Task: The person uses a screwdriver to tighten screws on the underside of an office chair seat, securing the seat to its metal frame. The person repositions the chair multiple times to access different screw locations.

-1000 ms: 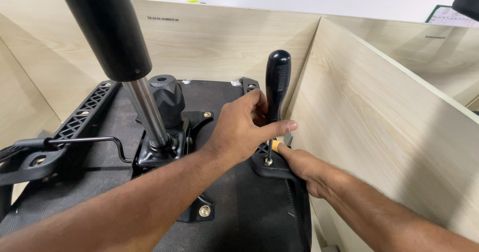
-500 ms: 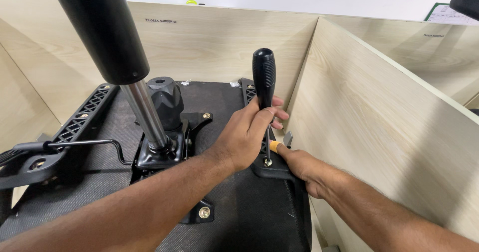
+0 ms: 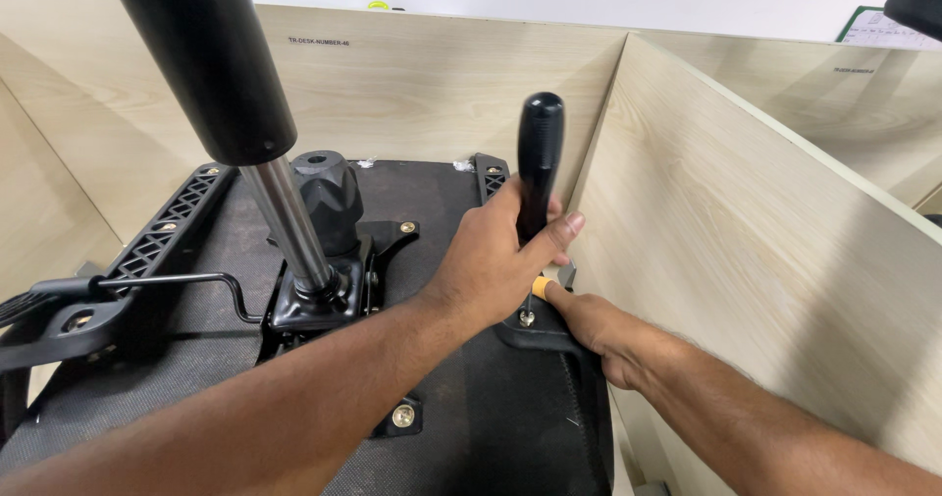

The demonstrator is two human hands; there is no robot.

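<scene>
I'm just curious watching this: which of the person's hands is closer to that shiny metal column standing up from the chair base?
Left. The left hand grips the black screwdriver handle just right of the metal column; the right hand sits farther right, by the wooden panel.

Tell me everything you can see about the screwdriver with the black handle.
The screwdriver has a long, glossy black handle, an orange collar and a thin metal shaft. It stands nearly upright, its tip on a screw in a black bracket at the chair seat's right edge. The left hand grips the lower handle; the right hand touches near the tip.
</scene>
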